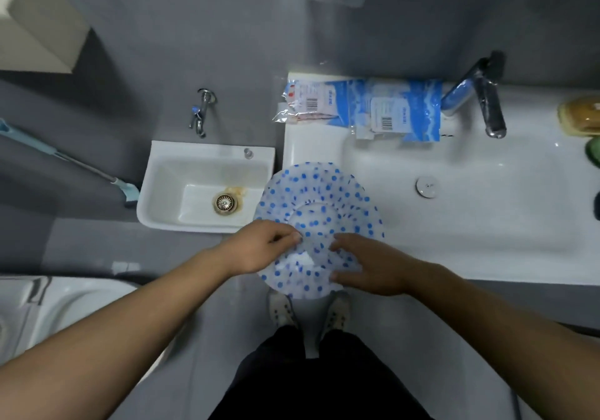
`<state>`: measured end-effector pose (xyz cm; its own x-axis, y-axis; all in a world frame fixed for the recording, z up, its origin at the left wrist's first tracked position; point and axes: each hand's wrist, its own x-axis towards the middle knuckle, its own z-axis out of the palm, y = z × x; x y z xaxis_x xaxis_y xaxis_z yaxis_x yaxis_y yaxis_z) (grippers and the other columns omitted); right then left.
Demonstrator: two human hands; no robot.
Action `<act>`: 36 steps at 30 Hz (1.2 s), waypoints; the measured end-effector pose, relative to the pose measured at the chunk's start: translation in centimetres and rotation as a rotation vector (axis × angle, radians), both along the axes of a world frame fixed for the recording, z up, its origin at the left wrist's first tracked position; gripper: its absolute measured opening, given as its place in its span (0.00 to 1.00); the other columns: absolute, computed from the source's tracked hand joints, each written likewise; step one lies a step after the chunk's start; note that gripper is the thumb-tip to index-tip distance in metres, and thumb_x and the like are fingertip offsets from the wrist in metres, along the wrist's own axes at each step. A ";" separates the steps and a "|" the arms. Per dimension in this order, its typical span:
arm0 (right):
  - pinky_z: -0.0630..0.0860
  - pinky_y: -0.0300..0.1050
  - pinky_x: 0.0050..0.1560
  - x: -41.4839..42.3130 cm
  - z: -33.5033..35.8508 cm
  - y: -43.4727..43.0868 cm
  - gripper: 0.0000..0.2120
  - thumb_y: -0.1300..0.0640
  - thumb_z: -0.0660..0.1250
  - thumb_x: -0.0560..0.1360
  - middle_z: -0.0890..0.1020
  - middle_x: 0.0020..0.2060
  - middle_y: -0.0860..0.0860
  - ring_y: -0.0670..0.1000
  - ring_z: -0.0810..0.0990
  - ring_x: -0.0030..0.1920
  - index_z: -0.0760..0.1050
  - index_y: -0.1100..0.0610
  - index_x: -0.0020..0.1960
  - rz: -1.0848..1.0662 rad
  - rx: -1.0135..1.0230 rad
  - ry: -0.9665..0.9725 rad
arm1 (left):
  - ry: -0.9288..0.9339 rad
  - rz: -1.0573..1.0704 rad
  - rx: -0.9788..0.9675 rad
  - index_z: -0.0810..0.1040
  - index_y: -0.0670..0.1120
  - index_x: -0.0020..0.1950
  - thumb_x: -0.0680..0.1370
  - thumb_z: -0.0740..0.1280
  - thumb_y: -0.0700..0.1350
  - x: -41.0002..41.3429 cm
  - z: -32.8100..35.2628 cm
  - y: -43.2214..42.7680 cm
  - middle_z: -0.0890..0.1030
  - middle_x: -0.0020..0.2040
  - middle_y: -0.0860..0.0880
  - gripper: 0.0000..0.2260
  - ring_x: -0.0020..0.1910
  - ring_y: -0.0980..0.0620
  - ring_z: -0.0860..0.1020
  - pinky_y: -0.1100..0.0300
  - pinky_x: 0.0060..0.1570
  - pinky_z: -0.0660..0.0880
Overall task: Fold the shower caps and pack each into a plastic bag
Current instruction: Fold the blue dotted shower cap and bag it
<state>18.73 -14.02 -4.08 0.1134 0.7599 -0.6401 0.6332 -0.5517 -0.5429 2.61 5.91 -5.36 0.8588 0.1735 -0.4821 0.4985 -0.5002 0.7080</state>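
A translucent shower cap (pixel 319 205) with blue dots lies spread open over the left front corner of the white washbasin (pixel 487 231), its elastic opening facing up. My left hand (pixel 259 247) pinches the cap's inner rim at its near left. My right hand (pixel 367 263) grips the near right part of the cap, fingers curled into the plastic. Plastic bags (pixel 363 108) with blue and white print and barcodes lie in a row at the back of the basin counter.
A dark tap (pixel 490 101) stands at the back right of the washbasin, with a drain plug (pixel 427 186) in the bowl. A small low sink (pixel 204 189) with its own tap (pixel 201 111) sits to the left. A yellow soap dish (pixel 581 116) is at the far right. My feet (pixel 308 309) stand below.
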 end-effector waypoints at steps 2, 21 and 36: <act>0.70 0.46 0.64 0.3 -0.1 0.1 0.20 0.41 0.61 0.78 0.75 0.67 0.50 0.50 0.74 0.64 0.73 0.50 0.66 -0.093 0.031 0.003 | 0.013 0.136 -0.080 0.70 0.47 0.34 0.82 0.61 0.52 0.4 0.0 0.1 0.70 0.28 0.56 0.18 0.28 0.60 0.67 0.61 0.35 0.65; 0.79 0.46 0.43 -1.7 -3.9 6.4 0.33 0.63 0.69 0.72 0.80 0.41 0.54 0.52 0.81 0.42 0.57 0.55 0.72 -0.337 0.215 -0.379 | 0.307 0.323 0.397 0.46 0.47 0.80 0.75 0.68 0.41 4.9 -1.2 -3.4 0.78 0.56 0.43 0.40 0.52 0.41 0.80 0.53 0.42 0.71; 0.82 0.47 0.47 1.1 -3.1 4.2 0.22 0.47 0.64 0.78 0.84 0.30 0.50 0.52 0.85 0.37 0.80 0.57 0.31 -0.845 0.175 0.188 | 0.084 0.885 -0.794 0.79 0.49 0.59 0.80 0.63 0.44 1.9 -1.1 -1.3 0.85 0.51 0.38 0.10 0.50 0.41 0.85 0.42 0.53 0.81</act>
<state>19.79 -9.79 -7.18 0.5863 0.5584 -0.5868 -0.0569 -0.6942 -0.7175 4.50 4.59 -6.47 0.5513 0.3176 -0.7715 0.5094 0.6042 0.6127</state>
